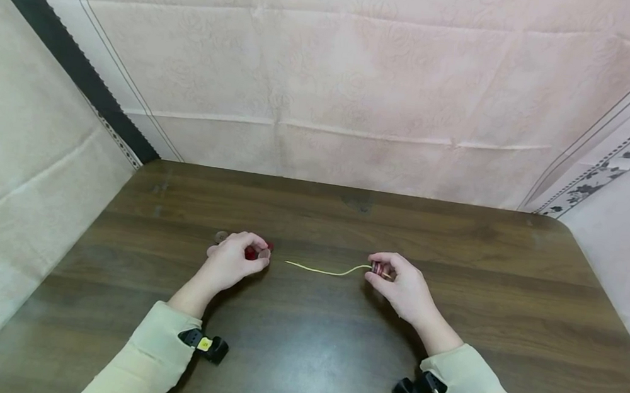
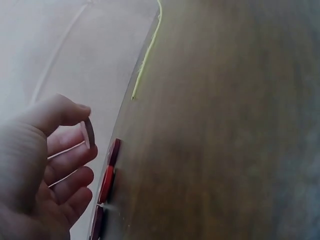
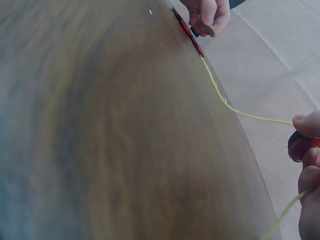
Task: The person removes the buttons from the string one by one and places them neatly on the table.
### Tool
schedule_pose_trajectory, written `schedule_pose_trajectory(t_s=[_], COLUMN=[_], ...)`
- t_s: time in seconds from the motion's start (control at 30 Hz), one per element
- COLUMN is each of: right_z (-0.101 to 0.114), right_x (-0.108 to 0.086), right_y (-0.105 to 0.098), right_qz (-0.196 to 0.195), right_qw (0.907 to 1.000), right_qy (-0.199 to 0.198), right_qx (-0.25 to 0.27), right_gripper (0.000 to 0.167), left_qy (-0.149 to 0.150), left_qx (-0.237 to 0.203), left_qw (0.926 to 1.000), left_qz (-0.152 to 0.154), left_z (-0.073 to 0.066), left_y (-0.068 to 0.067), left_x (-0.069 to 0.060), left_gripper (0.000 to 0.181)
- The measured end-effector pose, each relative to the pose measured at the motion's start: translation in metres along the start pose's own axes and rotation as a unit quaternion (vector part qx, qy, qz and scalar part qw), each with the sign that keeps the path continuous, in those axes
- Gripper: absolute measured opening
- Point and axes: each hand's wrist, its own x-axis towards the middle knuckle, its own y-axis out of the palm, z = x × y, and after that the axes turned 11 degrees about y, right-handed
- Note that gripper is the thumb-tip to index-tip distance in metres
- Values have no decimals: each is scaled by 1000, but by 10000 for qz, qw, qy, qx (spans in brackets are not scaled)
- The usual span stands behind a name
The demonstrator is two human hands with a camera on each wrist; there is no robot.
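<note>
My left hand point(image 1: 235, 258) pinches a small, thin disc point(image 2: 88, 132) between thumb and index finger, its other fingers loosely bent. Several flat red and dark red pieces point(image 2: 106, 184) lie on the table beside that hand; in the head view it partly covers them. My right hand point(image 1: 405, 290) grips a small stack of dark and red discs point(image 3: 301, 147) with thumb and fingers. From the stack a yellow-green cord point(image 1: 325, 273) runs left across the tabletop towards the left hand, its tip short of it. Another length of cord hangs below the right fingers in the right wrist view.
The brown wooden table point(image 1: 306, 347) has a pale patterned cloth point(image 1: 360, 87) hanging behind it and more cloth at both sides. A round, translucent brownish piece point(image 1: 221, 236) lies just behind my left hand.
</note>
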Motion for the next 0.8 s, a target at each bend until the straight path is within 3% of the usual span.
schedule_pose_trajectory(t_s=[0.33,0.5,0.8], right_z=[0,0,-2], right_x=[0,0,0], right_y=[0,2,3], right_qz=[52,106,105], right_qw=[9999,9999,9999], right_qy=[65,86,83], right_qx=[78,79,61], right_gripper=[28,28,27], left_qy=[575,627,573], left_qx=[885,1274,1380], left_qw=[9941,9893,9882], left_qz=[258,332,328], left_z=[-2,-2,-3], left_y=[3,5,4], left_x=[2,3,3], left_gripper=[14,16,23])
